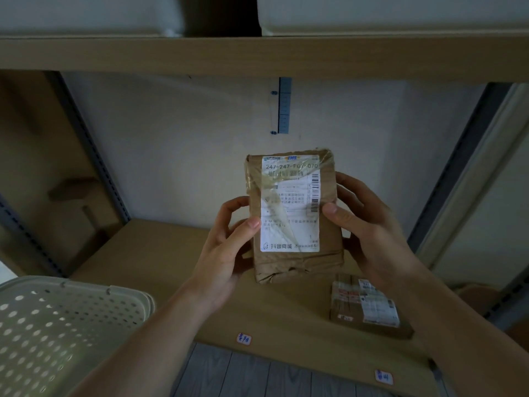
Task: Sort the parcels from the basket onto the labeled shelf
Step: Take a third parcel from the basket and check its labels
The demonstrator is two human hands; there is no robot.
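Observation:
I hold a brown paper parcel (pixel 294 219) upright in front of me, above the wooden shelf board (pixel 160 262). Its white shipping label faces me, covered with clear tape. My left hand (pixel 229 247) grips its left edge, thumb on the label. My right hand (pixel 369 227) grips the right edge, thumb near the barcode. A second taped brown parcel (pixel 363 305) lies flat on the shelf at the right. The perforated cream basket (pixel 57 325) sits at the lower left; its inside is hidden.
Two small handwritten labels (pixel 244 338) (pixel 383 377) are stuck on the shelf's front edge. An upper shelf board (pixel 257 55) carries pale bins. Metal uprights (pixel 94 156) flank the bay. Grey floor shows below.

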